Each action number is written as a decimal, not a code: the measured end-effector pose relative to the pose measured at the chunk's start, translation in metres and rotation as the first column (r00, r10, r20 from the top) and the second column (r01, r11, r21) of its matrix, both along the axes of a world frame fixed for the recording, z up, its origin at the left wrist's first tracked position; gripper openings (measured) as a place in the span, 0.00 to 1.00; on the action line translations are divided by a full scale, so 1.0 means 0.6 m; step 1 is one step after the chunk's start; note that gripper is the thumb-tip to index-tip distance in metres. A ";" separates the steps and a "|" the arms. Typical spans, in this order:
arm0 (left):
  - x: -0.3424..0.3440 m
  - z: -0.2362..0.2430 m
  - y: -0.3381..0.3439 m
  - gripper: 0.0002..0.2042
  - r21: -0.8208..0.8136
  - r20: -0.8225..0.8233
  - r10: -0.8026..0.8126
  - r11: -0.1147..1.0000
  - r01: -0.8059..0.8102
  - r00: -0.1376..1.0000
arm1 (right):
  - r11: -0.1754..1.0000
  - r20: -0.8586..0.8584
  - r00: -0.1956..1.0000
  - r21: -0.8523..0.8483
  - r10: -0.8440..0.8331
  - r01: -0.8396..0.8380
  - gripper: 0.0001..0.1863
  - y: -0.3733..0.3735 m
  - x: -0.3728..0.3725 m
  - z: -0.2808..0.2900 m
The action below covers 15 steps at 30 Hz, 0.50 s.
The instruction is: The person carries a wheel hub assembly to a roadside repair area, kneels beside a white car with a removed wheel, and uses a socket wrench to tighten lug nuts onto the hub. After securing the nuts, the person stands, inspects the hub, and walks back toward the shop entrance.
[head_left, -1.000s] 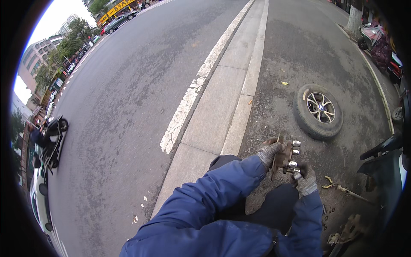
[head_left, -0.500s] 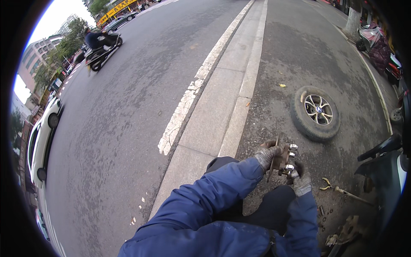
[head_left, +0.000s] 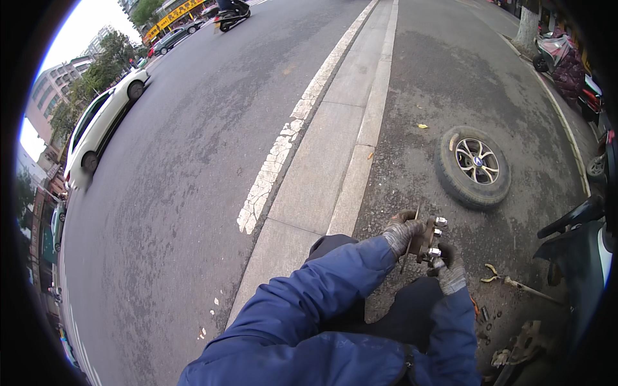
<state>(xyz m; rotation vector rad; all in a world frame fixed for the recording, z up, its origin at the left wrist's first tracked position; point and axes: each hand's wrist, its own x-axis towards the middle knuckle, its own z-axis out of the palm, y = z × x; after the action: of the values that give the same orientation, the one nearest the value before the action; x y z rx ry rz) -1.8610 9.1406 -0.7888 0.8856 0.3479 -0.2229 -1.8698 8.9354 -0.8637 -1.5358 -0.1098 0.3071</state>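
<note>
In front of my knees I hold a rusty wheel hub (head_left: 423,243) with a thin brake disc standing on edge. Several shiny wheel nuts (head_left: 440,221) sit on its studs and face right. My left hand (head_left: 402,233), in a dirty grey glove, is closed on the disc and hub from the left. From the lower right, my right hand (head_left: 452,269), gloved too, has its fingers closed at the lowest nut (head_left: 434,253); the fingertips are partly hidden. A wheel with its tyre (head_left: 475,168) lies flat on the ground beyond the hub.
At right are yellow-handled pliers (head_left: 490,273), a rod-like tool (head_left: 529,291), small loose parts (head_left: 486,318) and a rusty metal part (head_left: 524,344). A dark vehicle part (head_left: 576,257) stands at the right edge. Left of the kerb (head_left: 322,164), a white car (head_left: 106,125) and a scooter (head_left: 232,15) are on the road.
My hands and the hub keep nearly the same place. On the road, the scooter and the white car have moved farther ahead.
</note>
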 end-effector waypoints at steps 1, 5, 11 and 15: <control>-0.005 0.001 0.023 0.26 0.010 -0.006 0.014 1.000 -0.014 1.000 | 0.999 0.027 0.999 -0.046 -0.023 0.025 0.13 0.000 0.001 -0.003; -0.001 -0.002 0.013 0.24 -0.002 0.015 0.021 1.000 -0.021 1.000 | 0.996 0.110 0.994 -0.091 0.019 -0.009 0.17 0.002 0.005 -0.011; 0.004 -0.002 -0.023 0.27 0.060 -0.002 0.015 0.998 -0.015 1.000 | 0.976 -0.318 0.947 -0.217 -0.049 -0.022 0.22 -0.003 0.005 -0.001; 0.006 -0.004 -0.032 0.27 0.071 -0.032 0.097 0.993 -0.094 0.995 | 0.999 0.097 0.995 0.029 -0.029 0.027 0.16 0.008 -0.005 0.003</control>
<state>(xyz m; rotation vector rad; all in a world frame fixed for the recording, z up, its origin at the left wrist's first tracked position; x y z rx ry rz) -1.8576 9.1213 -0.7912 0.9324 0.4321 -0.1386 -1.8728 8.9402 -0.8620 -1.5236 -0.1682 0.2079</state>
